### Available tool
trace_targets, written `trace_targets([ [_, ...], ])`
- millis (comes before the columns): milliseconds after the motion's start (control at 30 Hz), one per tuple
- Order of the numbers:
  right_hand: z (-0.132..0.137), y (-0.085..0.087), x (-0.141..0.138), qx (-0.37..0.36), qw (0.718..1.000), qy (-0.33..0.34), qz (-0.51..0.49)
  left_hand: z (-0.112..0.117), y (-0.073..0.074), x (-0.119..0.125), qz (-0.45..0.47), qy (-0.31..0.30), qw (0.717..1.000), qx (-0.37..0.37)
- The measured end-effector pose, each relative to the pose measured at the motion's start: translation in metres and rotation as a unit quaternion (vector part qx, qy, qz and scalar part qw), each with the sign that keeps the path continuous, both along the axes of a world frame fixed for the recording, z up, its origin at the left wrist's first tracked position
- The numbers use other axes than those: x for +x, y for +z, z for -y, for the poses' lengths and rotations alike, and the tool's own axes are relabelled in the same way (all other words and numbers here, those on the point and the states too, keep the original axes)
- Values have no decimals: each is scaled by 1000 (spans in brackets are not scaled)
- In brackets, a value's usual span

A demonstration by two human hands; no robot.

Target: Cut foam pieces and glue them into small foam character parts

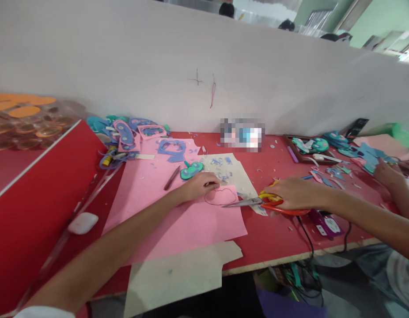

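My left hand [199, 185] rests on a pink foam sheet [178, 207], fingers curled down beside a pencilled outline [221, 195] drawn near the sheet's right edge. My right hand [295, 193] grips red and yellow scissors [257, 202]; their blades point left and touch the pink sheet's right edge by the outline. A green and blue foam cut-out [191, 170] and a pencil [172, 178] lie just beyond my left hand.
A red table [274, 238] holds foam scraps, blue and pink cut-outs [131, 132] at the back left, a tray [308, 150] at the right. Another person's hand [388, 173] works at the far right. A white earbud case [82, 222] and a clear ruler [75, 216] lie left. Cables hang off the front edge.
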State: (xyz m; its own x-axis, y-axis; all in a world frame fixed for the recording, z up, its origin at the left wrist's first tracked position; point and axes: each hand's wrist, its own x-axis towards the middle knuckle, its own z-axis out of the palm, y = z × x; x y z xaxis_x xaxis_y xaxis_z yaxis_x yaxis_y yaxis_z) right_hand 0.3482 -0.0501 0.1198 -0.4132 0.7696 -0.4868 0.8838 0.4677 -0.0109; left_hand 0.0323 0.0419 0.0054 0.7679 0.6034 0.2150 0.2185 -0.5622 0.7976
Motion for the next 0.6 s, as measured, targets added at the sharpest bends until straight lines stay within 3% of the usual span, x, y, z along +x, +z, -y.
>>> trace_targets([
  [133, 5, 0, -9, -43, 999, -19, -5, -1, -1, 0, 5, 10, 1000, 3],
  [600, -1, -15, -17, 11, 1000, 23, 14, 0, 1, -2, 0, 1, 1000, -15],
])
